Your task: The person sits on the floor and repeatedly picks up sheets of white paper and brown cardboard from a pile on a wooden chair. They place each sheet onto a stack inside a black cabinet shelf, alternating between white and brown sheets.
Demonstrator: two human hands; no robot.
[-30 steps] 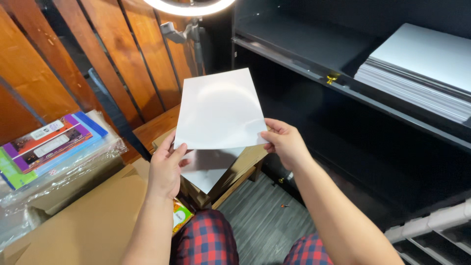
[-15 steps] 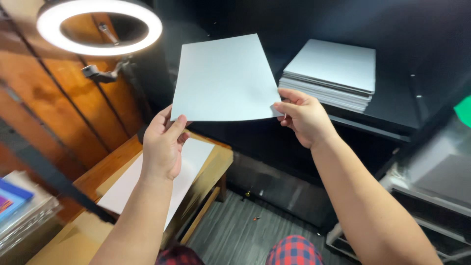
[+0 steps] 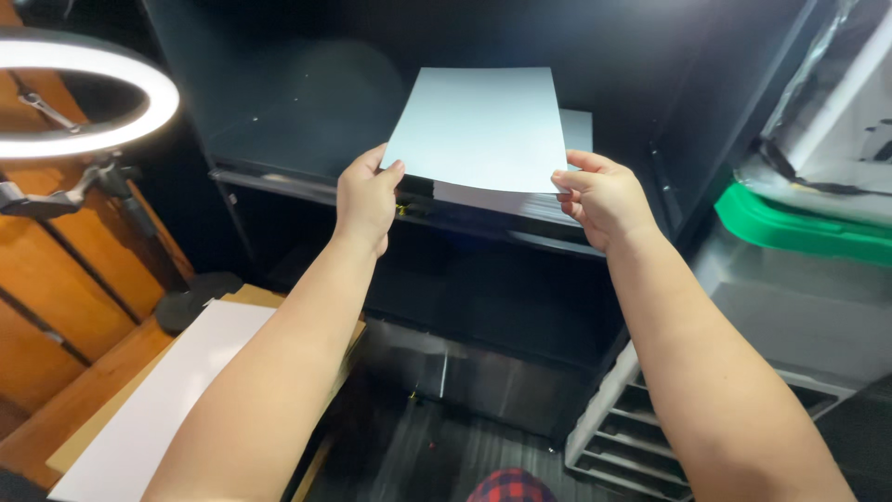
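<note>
Now | step: you hold the pale sheet (image 3: 478,125) level over the stack of sheets (image 3: 520,191) on the dark shelf (image 3: 279,153), toward 12 o'clock | grip: left hand (image 3: 365,197) pinches its near-left corner, right hand (image 3: 602,197) its near-right | next, as I judge: square edges to stack before lowering.

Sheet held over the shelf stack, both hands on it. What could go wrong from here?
1. The left hand and right hand pinch the white sheet only at its near corners, so it may sag or crease.
2. It sits skewed against the stack of sheets on the black shelf, so it could land misaligned.
3. The stack lies near the shelf's front edge; a nudge might push sheets off.
</note>
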